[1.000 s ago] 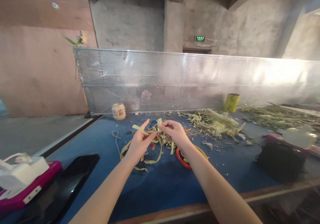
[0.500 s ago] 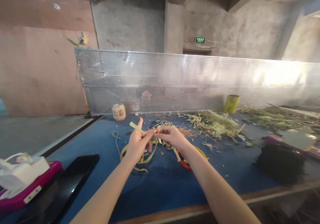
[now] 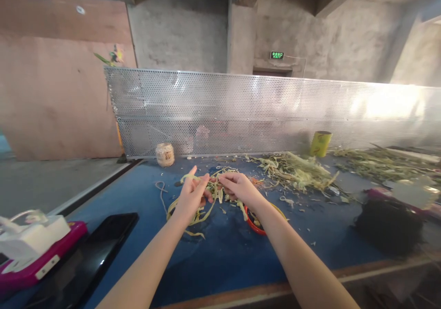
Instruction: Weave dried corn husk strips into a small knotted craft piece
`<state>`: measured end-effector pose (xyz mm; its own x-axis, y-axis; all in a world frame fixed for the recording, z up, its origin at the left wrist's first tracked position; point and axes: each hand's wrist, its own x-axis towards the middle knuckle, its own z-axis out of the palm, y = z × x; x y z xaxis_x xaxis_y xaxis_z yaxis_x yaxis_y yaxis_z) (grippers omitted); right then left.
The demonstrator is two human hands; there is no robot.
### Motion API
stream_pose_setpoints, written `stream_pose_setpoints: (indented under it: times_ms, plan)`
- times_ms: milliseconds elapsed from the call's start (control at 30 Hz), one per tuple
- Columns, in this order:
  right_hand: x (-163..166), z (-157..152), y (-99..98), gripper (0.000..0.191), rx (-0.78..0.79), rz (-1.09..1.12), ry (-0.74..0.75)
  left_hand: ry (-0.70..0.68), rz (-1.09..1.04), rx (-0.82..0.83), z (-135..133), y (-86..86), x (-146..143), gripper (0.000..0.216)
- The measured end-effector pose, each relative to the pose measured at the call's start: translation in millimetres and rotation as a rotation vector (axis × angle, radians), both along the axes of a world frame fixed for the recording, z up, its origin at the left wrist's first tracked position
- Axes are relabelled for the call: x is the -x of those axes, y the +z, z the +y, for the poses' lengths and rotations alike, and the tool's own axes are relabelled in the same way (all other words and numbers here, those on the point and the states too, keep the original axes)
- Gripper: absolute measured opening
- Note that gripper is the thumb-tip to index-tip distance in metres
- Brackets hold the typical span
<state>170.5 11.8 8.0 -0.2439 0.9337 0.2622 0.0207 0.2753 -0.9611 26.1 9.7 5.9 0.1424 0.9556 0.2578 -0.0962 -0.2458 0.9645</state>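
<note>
Presently, the right hand (image 3: 237, 190) pinches a pale green strip (image 3: 214, 201) between thumb and fingertips. The strip is located between the two hands and hangs below the fingertips. The left hand (image 3: 191, 198) holds its thumb and forefinger apart at the tips; whether its other fingers grip the strip cannot be determined. A round red rim (image 3: 255, 227) is positioned under the right forearm. Dried stalks (image 3: 298, 171) lie beyond the right hand, rightward; a beige jar (image 3: 165, 154) stands beyond the left hand, leftward.
</note>
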Motion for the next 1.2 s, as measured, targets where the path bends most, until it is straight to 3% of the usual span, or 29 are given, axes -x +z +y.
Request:
stream_pose_setpoints:
  times_ms: [100, 333, 533, 600, 733, 867, 1200]
  plan:
    - [0, -1, 0.1, 0.028, -0.022, 0.012, 0.021, -0.088, 0.011, 0.003, -2, -1.2, 1, 0.09]
    - [-1, 1, -2.7, 0.04, -0.015, 0.055, 0.051, -0.136, -0.036, -0.09, -1, -4.9, 2, 0.091]
    - [5, 3, -3.1, 0.037, 0.007, 0.029, 0.034, -0.049, 0.006, -0.141, 4, -4.0, 4, 0.089]
    - [6, 2, -3.6, 0.031, -0.092, -0.095, -0.024, 0.001, 0.057, -0.137, 6, -3.9, 7, 0.086]
    - [4, -4, -4.5, 0.023, -0.494, -0.451, -0.194, 0.073, 0.154, -0.124, 9, -5.6, 12, 0.091]
    - [-1, -8, -3.7, 0.019, -0.752, -0.644, -0.223, 0.031, 0.172, -0.101, 10, -6.7, 14, 0.091]
    - [-3, -7, -8.3, 0.031, -0.968, -1.117, -0.241, 0.098, 0.168, -0.092, 6, 1.5, 15, 0.079]
